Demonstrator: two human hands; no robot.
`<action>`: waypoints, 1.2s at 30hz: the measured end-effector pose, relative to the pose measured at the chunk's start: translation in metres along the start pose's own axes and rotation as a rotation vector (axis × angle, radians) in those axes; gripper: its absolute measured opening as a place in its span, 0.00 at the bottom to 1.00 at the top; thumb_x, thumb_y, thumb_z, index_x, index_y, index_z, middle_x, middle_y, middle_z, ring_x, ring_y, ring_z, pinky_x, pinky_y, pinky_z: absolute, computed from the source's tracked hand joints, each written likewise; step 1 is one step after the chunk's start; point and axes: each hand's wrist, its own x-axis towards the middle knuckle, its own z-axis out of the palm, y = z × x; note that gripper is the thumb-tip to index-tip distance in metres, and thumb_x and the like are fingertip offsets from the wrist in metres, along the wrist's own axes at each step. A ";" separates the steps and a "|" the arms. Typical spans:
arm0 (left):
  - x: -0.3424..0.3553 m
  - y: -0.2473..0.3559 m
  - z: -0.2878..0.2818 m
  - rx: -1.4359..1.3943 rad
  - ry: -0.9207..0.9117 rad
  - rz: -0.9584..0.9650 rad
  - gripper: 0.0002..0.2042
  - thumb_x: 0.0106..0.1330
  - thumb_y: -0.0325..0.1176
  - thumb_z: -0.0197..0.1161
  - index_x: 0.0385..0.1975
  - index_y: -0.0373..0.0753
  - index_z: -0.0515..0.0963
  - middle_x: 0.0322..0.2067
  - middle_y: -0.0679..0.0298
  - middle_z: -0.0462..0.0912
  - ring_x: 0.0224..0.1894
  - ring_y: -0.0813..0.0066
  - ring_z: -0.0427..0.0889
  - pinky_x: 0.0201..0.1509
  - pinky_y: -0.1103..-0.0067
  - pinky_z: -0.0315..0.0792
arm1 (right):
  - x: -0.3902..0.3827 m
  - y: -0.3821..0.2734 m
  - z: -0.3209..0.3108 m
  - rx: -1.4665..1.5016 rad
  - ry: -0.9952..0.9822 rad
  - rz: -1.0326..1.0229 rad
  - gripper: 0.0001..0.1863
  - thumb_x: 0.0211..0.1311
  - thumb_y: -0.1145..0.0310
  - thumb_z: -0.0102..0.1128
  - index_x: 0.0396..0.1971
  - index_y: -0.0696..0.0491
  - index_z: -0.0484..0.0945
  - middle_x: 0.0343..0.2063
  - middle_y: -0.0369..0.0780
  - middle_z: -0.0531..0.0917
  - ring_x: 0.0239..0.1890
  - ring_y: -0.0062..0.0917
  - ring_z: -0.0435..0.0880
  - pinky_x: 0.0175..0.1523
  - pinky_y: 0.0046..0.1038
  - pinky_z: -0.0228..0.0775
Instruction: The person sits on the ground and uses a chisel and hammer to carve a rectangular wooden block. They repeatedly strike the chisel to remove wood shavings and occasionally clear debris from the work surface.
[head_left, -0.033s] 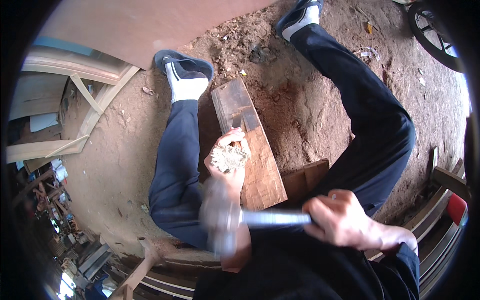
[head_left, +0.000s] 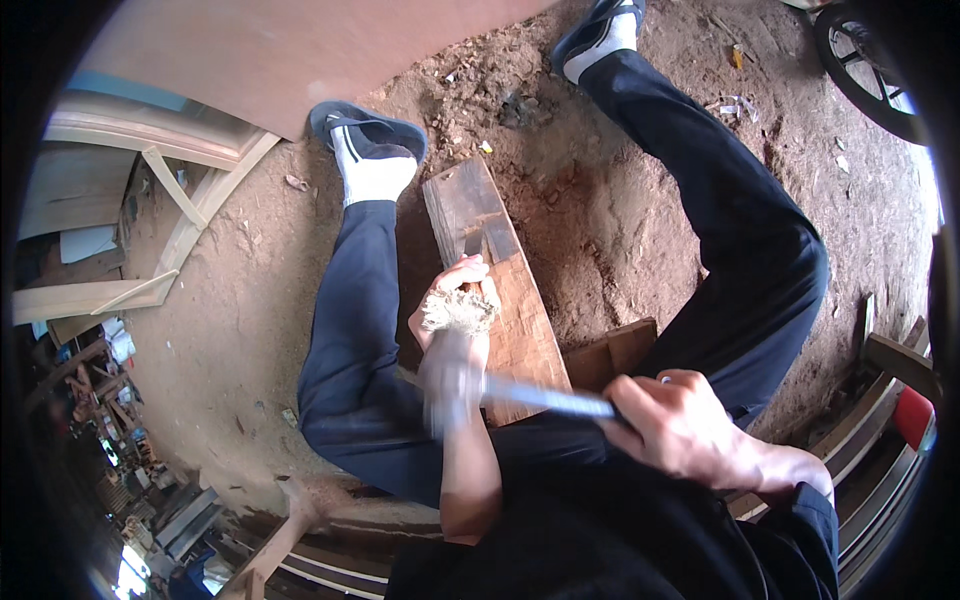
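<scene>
My left hand (head_left: 462, 274) is closed round a chisel (head_left: 474, 242), whose blade rests on a thick wooden board (head_left: 527, 335). The chisel's butt is pale, splayed and frayed, and it sticks up out of my fist. In my right hand (head_left: 678, 425) is the handle of a hammer (head_left: 548, 394). Its head, blurred by motion, hangs over my left wrist, just nearer to me than the frayed butt. Around the blade the board's top shows a darker, squared patch; the blade's tip is hard to make out.
The board lies between my legs on bare earth with chips and litter. Beside it is another wood piece (head_left: 632, 345). A pale timber frame (head_left: 190, 225) stands at left, a wheel (head_left: 868, 70) at far right. Slats (head_left: 875, 420) lie at lower right.
The hammer's head has moved forward, toward the chisel's butt, and its handle now slants. My right hand has shifted slightly; my left hand and the chisel keep their place.
</scene>
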 end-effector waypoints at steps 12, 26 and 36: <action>-0.003 -0.020 0.006 -0.070 -0.074 0.018 0.10 0.66 0.15 0.62 0.46 0.28 0.83 0.53 0.51 0.84 0.51 0.68 0.84 0.53 0.77 0.82 | -0.004 -0.003 0.003 -0.001 -0.051 0.221 0.13 0.65 0.63 0.70 0.35 0.53 0.75 0.21 0.40 0.80 0.19 0.37 0.82 0.27 0.36 0.75; 0.003 -0.014 0.002 -0.053 -0.076 0.030 0.10 0.68 0.15 0.61 0.47 0.28 0.81 0.55 0.50 0.82 0.55 0.66 0.82 0.58 0.76 0.80 | -0.003 -0.015 0.008 0.043 0.026 0.073 0.14 0.70 0.60 0.67 0.36 0.53 0.74 0.17 0.38 0.77 0.14 0.36 0.80 0.20 0.38 0.73; -0.006 -0.010 -0.001 -0.061 -0.066 0.013 0.10 0.68 0.16 0.60 0.48 0.29 0.80 0.56 0.49 0.81 0.58 0.65 0.81 0.61 0.75 0.79 | -0.009 -0.022 0.005 0.068 0.014 0.102 0.11 0.66 0.64 0.70 0.39 0.53 0.78 0.21 0.38 0.79 0.19 0.35 0.82 0.28 0.34 0.77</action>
